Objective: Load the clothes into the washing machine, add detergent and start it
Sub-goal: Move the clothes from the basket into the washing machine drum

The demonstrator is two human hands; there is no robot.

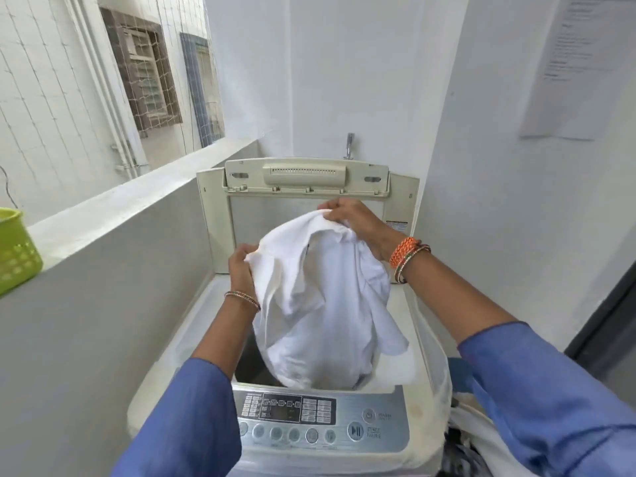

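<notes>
Head view: the left hand (242,270) and right hand (354,218) each pinch the white garment (320,304), hanging into the washer (378,401) tub at six o'clock. Best lowered fully, clear of the rim, before the grips let go.
</notes>
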